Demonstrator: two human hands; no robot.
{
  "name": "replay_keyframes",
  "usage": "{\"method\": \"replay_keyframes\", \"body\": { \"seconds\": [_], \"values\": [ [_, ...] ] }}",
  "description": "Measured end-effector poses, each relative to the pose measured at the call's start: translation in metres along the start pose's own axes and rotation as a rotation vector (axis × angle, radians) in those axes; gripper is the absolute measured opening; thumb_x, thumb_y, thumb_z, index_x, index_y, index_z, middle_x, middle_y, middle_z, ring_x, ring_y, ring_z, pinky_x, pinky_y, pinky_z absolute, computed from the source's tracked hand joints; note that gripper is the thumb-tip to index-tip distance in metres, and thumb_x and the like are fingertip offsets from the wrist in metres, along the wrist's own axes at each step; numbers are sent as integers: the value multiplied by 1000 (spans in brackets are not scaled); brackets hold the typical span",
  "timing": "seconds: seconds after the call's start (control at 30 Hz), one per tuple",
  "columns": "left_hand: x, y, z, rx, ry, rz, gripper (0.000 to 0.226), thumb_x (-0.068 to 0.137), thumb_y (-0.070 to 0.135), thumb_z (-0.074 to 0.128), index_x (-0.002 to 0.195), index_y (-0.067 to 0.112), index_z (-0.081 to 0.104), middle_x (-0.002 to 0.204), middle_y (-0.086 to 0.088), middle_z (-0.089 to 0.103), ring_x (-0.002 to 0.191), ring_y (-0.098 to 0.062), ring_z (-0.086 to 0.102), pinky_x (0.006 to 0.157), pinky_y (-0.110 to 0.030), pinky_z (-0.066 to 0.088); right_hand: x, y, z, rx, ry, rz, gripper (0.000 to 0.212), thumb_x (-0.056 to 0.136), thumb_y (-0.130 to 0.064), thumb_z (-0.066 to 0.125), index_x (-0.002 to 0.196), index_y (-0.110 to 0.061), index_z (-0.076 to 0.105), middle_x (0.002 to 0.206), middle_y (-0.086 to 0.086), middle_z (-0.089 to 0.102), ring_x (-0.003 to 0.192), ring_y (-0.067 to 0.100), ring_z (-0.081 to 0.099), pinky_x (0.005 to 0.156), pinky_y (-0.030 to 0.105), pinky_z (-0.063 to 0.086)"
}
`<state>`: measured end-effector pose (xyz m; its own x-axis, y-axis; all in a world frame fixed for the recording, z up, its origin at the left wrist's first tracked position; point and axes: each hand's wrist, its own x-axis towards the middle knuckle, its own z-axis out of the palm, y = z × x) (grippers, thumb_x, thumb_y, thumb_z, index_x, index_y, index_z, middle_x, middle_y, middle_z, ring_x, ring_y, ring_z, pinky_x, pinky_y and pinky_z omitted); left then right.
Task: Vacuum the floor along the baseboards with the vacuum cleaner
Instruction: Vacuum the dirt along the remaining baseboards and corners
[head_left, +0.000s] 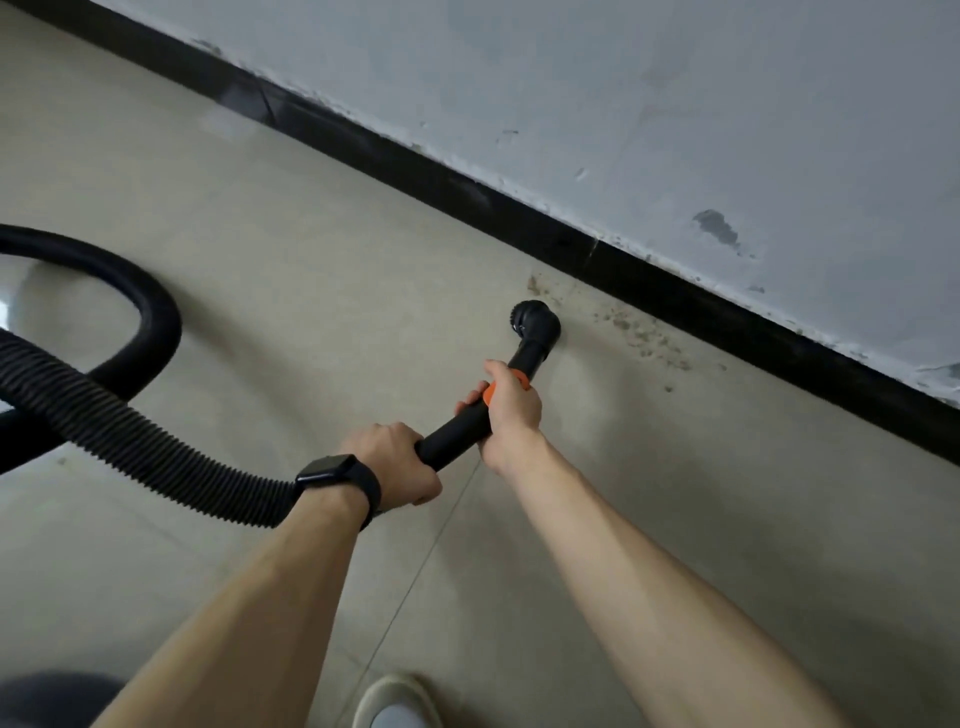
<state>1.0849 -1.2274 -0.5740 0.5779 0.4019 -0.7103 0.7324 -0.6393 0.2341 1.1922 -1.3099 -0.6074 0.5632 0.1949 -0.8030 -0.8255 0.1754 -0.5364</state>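
Pale floor (260, 234) meets a black baseboard (467, 192) under a scuffed grey wall (675, 104). Brown crumbs (644, 332) lie just beside the baseboard. The round nozzle (535, 325) is down by the floor, near them. The left hand (395, 462) and the right hand (511, 410) both curl their fingers tight round the black tube (457, 431). It looks best to slide the nozzle slowly into the crumbs, low and close to the baseboard.

Vacuum wand (457, 434): gripped by left hand (397, 460) and right hand (511, 410); nozzle (535, 325) on floor (260, 260) beside dirt (639, 332), near black baseboard (467, 195).
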Motion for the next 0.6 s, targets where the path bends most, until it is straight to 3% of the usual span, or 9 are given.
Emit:
{"method": "replay_keyframes", "body": {
  "seconds": [0.27, 0.43, 0.6],
  "values": [
    [28, 20, 12, -56, 56, 72, 12, 70, 31, 67, 73, 25, 57, 71, 1, 63, 66, -18, 63, 58, -25, 53, 23, -23, -2, -125, 54, -97, 23, 87, -1, 57, 72, -13, 45, 55, 0, 44, 42, 15, 42, 47, 27, 46],
    [35, 23, 32, -99, 68, 104, 13, 74, 31, 65, 77, 27, 53, 74, 2, 61, 70, -20, 62, 64, -29, 55, 36, -21, -9, -172, 83, -142, 15, 82, 0, 53, 82, -11, 44, 58, 2, 43, 41, 17, 40, 47, 28, 43],
    [34, 14, 56, -80, 357, 234, 29, 81, 30, 58, 106, 26, 46, 90, 5, 55, 82, -25, 58, 64, -34, 48, 48, -23, -4, -198, 113, -154, 19, 80, -3, 52, 95, -13, 47, 65, 3, 49, 40, 16, 42, 48, 29, 45]
  ]
}}
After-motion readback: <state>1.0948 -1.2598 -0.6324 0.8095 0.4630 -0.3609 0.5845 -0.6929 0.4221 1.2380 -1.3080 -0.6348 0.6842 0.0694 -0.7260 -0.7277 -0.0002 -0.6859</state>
